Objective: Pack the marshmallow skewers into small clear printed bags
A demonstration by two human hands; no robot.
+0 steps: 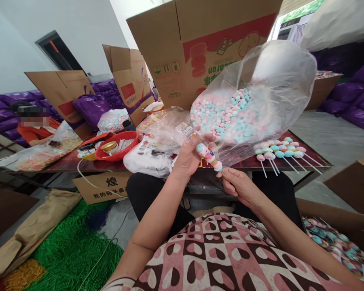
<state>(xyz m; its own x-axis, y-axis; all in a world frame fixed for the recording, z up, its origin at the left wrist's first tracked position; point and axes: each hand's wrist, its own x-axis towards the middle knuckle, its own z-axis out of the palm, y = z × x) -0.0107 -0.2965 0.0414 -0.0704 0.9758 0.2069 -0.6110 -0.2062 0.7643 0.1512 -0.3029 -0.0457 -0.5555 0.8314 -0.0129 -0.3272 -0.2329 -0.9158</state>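
A marshmallow skewer [210,155] in pink, white, orange and blue, with a colourful printed patch, slants between my two hands above the table edge. My left hand [189,155] is curled around its upper part, its fingers partly behind the candy. At the lower end, my right hand [238,184] pinches the skewer by its stick, which the fingers mostly hide. Just behind stands a large clear bag of pink and blue marshmallows [227,117]. Several finished-looking marshmallow skewers [283,149] lie to the right, white sticks over the table edge.
Clear plastic wrappers [166,125] and a white bag [148,157] lie left of my hands. Farther left is a red basket [117,149]. A tall cardboard box [170,52] stands behind. Another person [36,125] sits at left. A box of wrapped candies [336,246] is low right.
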